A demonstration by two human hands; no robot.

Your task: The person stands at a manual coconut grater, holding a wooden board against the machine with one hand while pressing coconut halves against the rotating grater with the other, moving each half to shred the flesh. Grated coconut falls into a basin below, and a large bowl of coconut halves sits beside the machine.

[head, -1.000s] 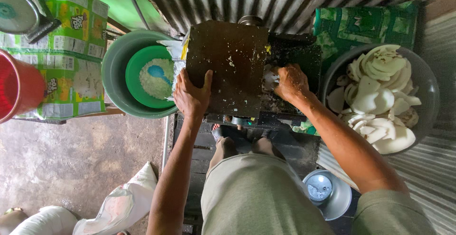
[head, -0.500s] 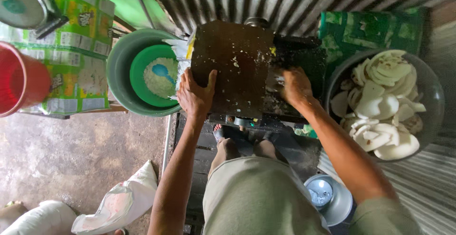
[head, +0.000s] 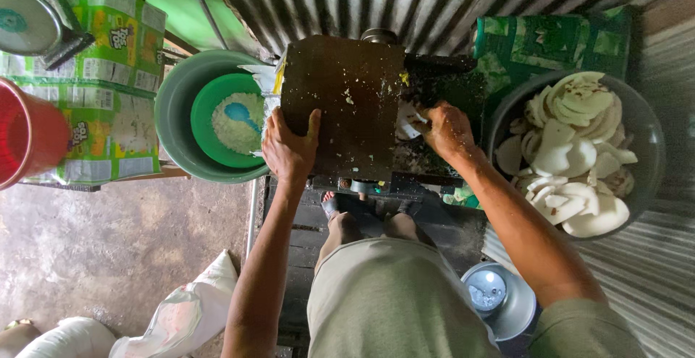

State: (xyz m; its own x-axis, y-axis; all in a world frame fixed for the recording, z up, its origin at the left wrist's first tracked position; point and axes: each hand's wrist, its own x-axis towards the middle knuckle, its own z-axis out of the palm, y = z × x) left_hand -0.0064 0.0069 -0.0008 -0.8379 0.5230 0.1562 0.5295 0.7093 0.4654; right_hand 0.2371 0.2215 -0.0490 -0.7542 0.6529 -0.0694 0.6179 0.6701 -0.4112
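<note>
- Left hand [head: 289,148]: open, fingers spread flat on one dark grating machine [head: 344,104].
- Right hand [head: 449,132]: closed on one white coconut piece [head: 407,121] at the machine's side.
- One grey bowl [head: 648,141] of coconut pieces beside the right hand.
- One green basin [head: 174,123] of gratings beside the left hand.

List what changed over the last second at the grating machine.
Little changed. The left hand stays flat on the dark machine. The right hand keeps pressing a white piece into its right side. The green bowl and the big bowl of white slices sit as before.
</note>
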